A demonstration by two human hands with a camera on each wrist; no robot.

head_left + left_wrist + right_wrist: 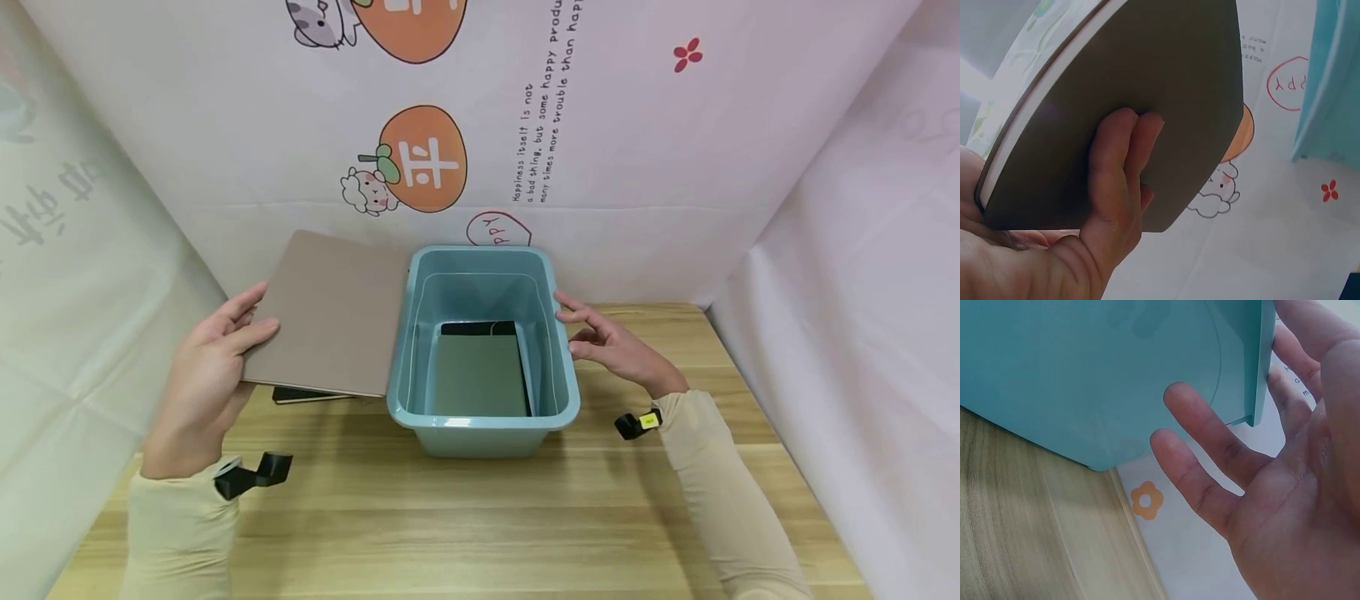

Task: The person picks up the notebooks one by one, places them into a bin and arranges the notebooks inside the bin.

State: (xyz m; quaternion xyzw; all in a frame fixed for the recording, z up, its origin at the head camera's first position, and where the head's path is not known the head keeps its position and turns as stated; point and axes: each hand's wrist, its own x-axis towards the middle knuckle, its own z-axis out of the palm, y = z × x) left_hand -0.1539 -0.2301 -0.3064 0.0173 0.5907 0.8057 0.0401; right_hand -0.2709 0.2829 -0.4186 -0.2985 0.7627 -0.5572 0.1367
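A taupe notebook (333, 312) is held up at the left of the blue plastic bin (487, 423). My left hand (198, 375) grips its lower left corner, thumb on the upper cover. The left wrist view shows fingers (1110, 169) against the underside of the notebook (1172, 69) and its pale page edge. At the bin's right side is my right hand (618, 350), its spread fingertips at the rim. In the right wrist view those fingers (1204, 422) lie along the outer wall of the bin (1085, 369). A green notebook (480, 379) lies inside over a black one (456, 328).
Partly hidden under the taupe notebook, a black notebook (303, 395) lies on the wooden table (465, 533). White printed cloth (622, 150) hangs close behind the bin and along both sides. Each wrist carries a black strap mount (255, 475).
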